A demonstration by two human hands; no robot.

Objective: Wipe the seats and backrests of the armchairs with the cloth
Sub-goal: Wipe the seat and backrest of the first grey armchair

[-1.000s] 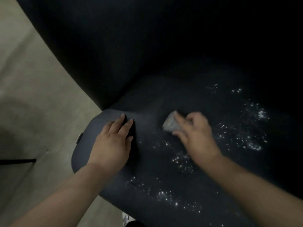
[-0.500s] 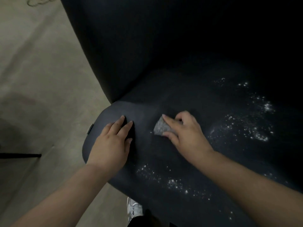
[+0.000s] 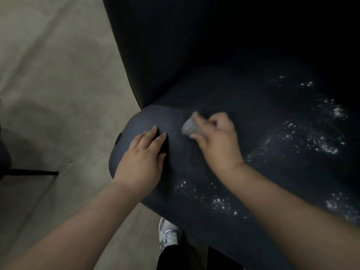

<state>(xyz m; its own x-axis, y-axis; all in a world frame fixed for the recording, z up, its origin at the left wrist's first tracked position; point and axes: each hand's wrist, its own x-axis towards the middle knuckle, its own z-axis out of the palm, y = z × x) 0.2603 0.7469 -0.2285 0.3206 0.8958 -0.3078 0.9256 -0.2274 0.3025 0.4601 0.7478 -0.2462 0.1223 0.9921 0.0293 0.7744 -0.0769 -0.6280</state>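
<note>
The left hand (image 3: 141,162) lies flat on the front left corner of the dark seat (image 3: 204,172), fingers straight and pressed to the fabric, holding nothing. The right hand (image 3: 216,142) grips a small grey cloth (image 3: 190,125) — the fingers are curled round it, with the bunched cloth sticking out toward the left, just past the fingertips. The cloth sits on the seat, near the left hand's fingertips but apart from them. That hand and the cloth are blurred, so the exact fold of the cloth cannot be told.

The seat belongs to an armchair whose backrest (image 3: 175,45) rises dark behind and to the left of the hands. White specks (image 3: 319,137) are scattered over the seat to the right of the right hand, and another band of them runs along the front edge, below the right forearm. The patch of seat between the two hands looks plain, with no specks on it.

A small pale tag (image 3: 118,137) shows on the seat's left edge. Beige floor (image 3: 48,94) fills the left side, with a thin black bar (image 3: 33,173) lying across it low at the left. Below the seat's front edge a light shoe (image 3: 167,234) shows — above a dark trouser leg.
</note>
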